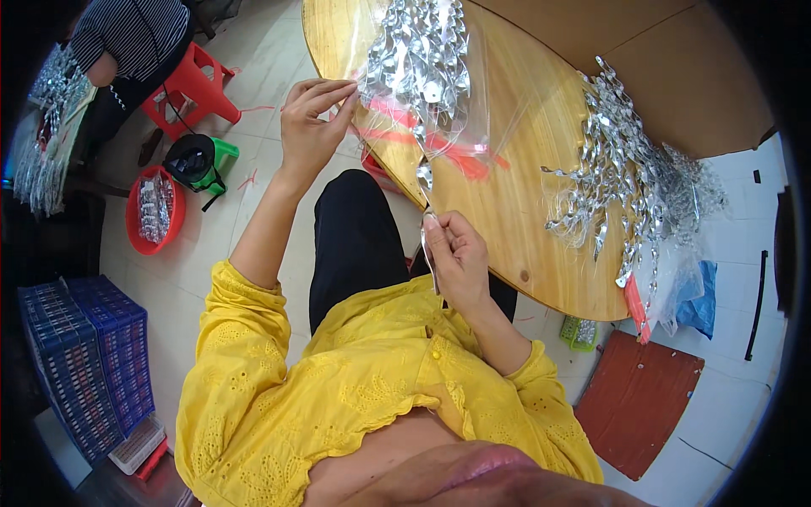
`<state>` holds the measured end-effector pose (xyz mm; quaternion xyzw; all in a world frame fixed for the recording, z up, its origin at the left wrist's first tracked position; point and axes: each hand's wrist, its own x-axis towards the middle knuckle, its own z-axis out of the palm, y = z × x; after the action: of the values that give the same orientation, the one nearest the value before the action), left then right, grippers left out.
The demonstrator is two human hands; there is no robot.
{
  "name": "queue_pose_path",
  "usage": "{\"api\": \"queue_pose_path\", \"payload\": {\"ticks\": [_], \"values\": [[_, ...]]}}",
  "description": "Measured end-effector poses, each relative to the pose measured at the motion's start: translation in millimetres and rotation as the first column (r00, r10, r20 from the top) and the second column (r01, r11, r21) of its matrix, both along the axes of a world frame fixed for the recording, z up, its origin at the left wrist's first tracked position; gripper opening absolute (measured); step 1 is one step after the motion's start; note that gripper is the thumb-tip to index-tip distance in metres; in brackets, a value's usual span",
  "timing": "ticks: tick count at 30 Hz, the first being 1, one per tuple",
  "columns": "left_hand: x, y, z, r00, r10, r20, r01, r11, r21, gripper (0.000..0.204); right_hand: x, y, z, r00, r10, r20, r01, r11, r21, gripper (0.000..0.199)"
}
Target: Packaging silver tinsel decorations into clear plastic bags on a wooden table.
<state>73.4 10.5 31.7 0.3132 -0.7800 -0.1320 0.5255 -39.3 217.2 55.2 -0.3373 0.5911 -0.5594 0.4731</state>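
My right hand (457,264) is closed around a twisted shiny silver strip (425,176), between thumb and fingers, just off the table's near edge. The strip runs up over the edge toward the pile, and its lower end hangs below my fingers. My left hand (314,122) is raised at the table's left edge, thumb and fingertips brought together in a pinch. Fine clear threads show near those fingertips, but what they hold is too thin to tell. Beyond lies a heap of silver twisted strips (418,51) on clear plastic, with pink-red ribbon (456,152) across it.
The round wooden table (507,215) carries a second silver pile (621,160) at right, beside a cardboard box (676,68). Red stool (196,89), red basin (173,203) and blue crates (93,355) stand at left. Another person (135,38) sits at far left. A reddish-brown board (639,401) lies lower right.
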Motion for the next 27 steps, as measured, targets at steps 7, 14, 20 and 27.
{"api": "queue_pose_path", "payload": {"ticks": [7, 14, 20, 27], "values": [[-1.3, 0.3, 3.0, 1.000, -0.018, 0.016, 0.018, 1.000, 0.006, 0.014, 2.1, -13.6, 3.1, 0.995, 0.078, -0.065, -0.078, 0.997, 0.003, 0.016], [0.8, 0.1, -1.2, 1.000, -0.010, 0.020, 0.009, 1.000, 0.020, 0.013, -2.6, -15.2, -2.6, 0.980, 0.131, -0.151, -0.130, 0.991, 0.014, 0.017], [1.3, -0.8, 0.0, 1.000, -0.006, 0.005, 0.006, 0.998, 0.067, 0.012, -3.6, 3.0, -6.7, 0.900, 0.055, -0.433, -0.082, 0.996, -0.045, 0.016], [0.8, -0.3, 0.5, 1.000, -0.010, -0.020, 0.012, 0.994, 0.107, 0.012, 1.5, 41.8, -5.7, 0.796, -0.030, -0.604, -0.040, 0.994, -0.102, 0.014]]}}
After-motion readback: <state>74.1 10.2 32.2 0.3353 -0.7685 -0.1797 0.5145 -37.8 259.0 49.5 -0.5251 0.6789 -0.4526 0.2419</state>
